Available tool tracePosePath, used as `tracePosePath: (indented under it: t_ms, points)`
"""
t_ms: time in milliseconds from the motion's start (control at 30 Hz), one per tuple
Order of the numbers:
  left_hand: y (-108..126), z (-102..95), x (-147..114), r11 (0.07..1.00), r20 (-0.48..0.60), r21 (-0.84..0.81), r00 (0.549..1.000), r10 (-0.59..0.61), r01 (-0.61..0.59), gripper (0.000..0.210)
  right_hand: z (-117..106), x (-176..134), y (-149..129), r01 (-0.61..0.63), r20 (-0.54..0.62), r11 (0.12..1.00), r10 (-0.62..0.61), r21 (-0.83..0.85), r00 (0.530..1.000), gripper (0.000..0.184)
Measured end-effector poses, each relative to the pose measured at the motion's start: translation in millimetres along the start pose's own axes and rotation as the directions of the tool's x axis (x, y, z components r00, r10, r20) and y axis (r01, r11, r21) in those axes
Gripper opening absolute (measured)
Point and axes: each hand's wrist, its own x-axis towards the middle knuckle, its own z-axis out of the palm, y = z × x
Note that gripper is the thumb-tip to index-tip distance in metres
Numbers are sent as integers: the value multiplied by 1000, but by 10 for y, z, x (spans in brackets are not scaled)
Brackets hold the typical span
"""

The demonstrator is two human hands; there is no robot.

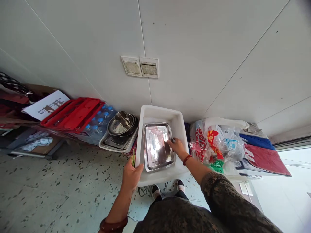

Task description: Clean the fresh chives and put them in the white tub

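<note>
A white plastic bin [182, 129] is in front of me against the wall, with a shiny rectangular metal tray [155, 139] lying inside. My left hand [131, 173] grips the bin's left front corner, thumb over the rim. A few thin green stalks [133, 158] stick up from that same hand. Inside the bin, my right hand [178, 147] is closed at the tray's right edge, and its fingertips are partly hidden. Something small and dark shows beside those fingers.
Left of the bin, metal bowls [121, 124] are stacked on trays [114, 142]. Beyond them are bottles with blue caps [97, 124] and a red plastic case [73, 113]. Plastic bags [218, 142] lie to the right. My feet [156, 191] are on the speckled floor [80, 184] below.
</note>
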Motion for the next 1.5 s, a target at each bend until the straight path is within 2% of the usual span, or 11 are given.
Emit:
tracePosePath:
  t_ms: [100, 300, 433, 633, 767, 867, 967, 1133, 1233, 1333, 1500]
  points:
    - [4, -115, -82, 998, 37, -28, 997, -63, 64, 42, 94, -87, -44, -34, 87, 998, 29, 46, 996, 34]
    - [-89, -404, -182, 999, -15, 31, 999, -33, 34, 31, 235, -229, -182, -66, 234, 992, 40, 106, 971, 39]
    - [-235, -638, -219, 997, -78, -9, 994, -76, 75, 35, 369, -321, -290, -40, 263, 990, 3, 134, 965, 36]
    - [-286, -942, -330, 967, -150, -198, 969, -194, 163, 44, 499, -552, -595, 128, 174, 982, -151, 136, 973, 40]
    - [-262, -1092, -464, 950, -149, -256, 964, -222, 179, 46, 473, -769, -810, 341, 163, 939, -344, 47, 925, 43]
    - [-276, -1167, -592, 948, -147, -276, 968, -202, 156, 46, 484, -903, -858, 392, 200, 920, -383, -3, 902, 31]
    - [-332, -1201, -722, 958, -161, -253, 970, -183, 138, 42, 533, -980, -802, 376, 239, 926, -365, 0, 900, 22]
    - [-424, -1145, -879, 974, -231, -221, 967, -110, 58, 33, 517, -1072, -652, 389, 245, 921, -383, 23, 891, 23]
    - [-425, -1062, -934, 975, -228, -218, 969, -93, 43, 32, 364, -1157, -604, 297, 263, 931, -347, 210, 900, 23]
    - [-400, -948, -1001, 967, -235, -253, 967, -98, 36, 30, 134, -1251, -580, 172, 313, 887, -324, 430, 893, 25]
    - [-350, -754, -1165, 942, -184, -332, 975, -124, 58, 31, -161, -1300, -496, 168, 287, 824, -369, 542, 884, 28]
